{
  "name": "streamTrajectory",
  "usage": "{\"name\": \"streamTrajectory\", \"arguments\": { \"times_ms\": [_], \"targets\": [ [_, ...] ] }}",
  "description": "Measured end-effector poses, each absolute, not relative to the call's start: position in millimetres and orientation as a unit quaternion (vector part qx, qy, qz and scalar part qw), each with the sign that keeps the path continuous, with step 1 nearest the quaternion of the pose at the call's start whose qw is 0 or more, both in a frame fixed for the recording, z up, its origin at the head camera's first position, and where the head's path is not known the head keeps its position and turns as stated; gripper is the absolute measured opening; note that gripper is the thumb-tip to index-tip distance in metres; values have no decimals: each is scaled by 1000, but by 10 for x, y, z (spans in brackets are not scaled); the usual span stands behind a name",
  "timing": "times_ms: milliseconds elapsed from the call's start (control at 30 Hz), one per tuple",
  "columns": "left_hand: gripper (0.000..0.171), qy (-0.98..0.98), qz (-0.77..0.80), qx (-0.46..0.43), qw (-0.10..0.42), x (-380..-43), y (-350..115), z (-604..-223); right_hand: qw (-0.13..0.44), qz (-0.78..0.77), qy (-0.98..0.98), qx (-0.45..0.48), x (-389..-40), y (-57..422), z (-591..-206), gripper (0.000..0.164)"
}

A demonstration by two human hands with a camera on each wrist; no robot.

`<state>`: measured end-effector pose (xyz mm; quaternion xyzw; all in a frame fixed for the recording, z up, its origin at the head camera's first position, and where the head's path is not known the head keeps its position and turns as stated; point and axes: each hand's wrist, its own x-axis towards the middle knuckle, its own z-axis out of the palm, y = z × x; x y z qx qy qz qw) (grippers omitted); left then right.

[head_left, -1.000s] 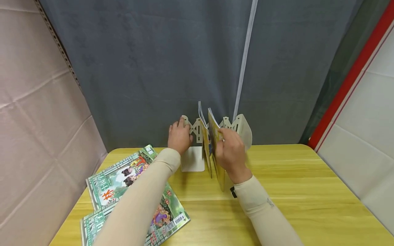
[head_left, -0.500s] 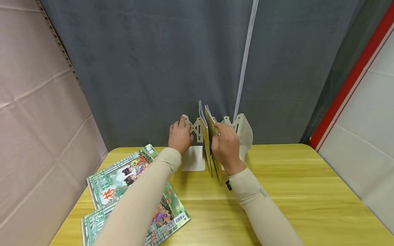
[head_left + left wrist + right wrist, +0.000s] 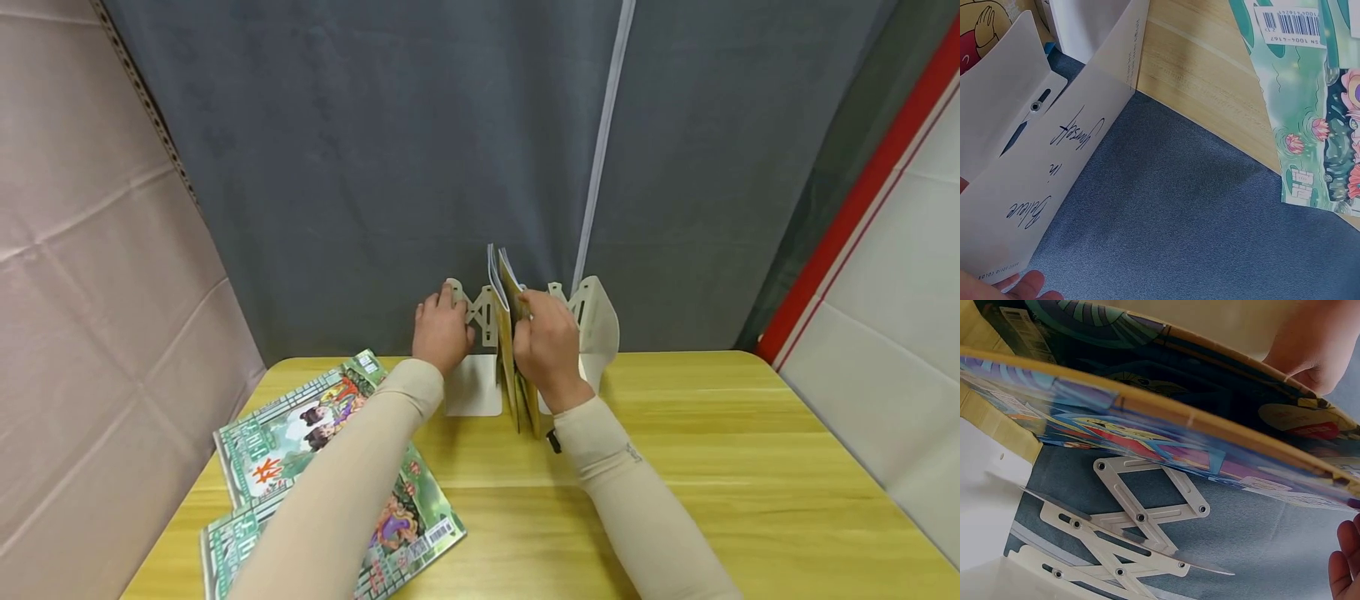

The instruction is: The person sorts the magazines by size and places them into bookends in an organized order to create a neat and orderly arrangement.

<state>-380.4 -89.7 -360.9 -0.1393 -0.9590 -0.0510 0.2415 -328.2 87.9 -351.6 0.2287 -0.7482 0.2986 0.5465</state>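
Note:
A cream expandable bookend (image 3: 600, 325) with crisscross links stands at the table's back edge. My left hand (image 3: 442, 331) grips the top of its left end; in the left wrist view its fingertips (image 3: 1030, 286) curl past the edge of the end plate (image 3: 1063, 153), lettered "Believe in Yourself". Between the links two thin magazines stand upright, one magazine (image 3: 506, 346) left of the other. My right hand (image 3: 550, 343) holds the right magazine (image 3: 529, 408) near its top edge. In the right wrist view the colourful covers (image 3: 1129, 431) stand close together, links (image 3: 1141, 515) alongside.
Overlapping green illustrated magazines (image 3: 288, 446) lie flat on the wooden table (image 3: 720, 467) at left, partly beneath my left forearm. A dark grey curtain (image 3: 390, 167) hangs right behind the bookend. Pale fabric walls stand at both sides.
My right hand has moved left and slightly back, carrying its magazine closer to the other standing one. My left hand has kept its place on the bookend.

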Motion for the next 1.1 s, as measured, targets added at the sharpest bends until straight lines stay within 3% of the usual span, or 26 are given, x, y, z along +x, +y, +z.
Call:
{"name": "streamTrajectory", "arguments": {
  "times_ms": [300, 733, 1100],
  "targets": [
    [41, -956, -52, -144, 248, -3799, -891, -3624, 555, 324, -737, 211, -3333, 854, -3523, 31],
    [40, -953, -51, -145, 262, -3811, -882, -3640, 518, 318, -760, 231, -3370, 891, -3515, 30],
    [39, -956, -52, -144, 249, -3796, -902, -3623, 488, 353, -755, 258, -3333, 990, -3605, 56]
  ]
}}
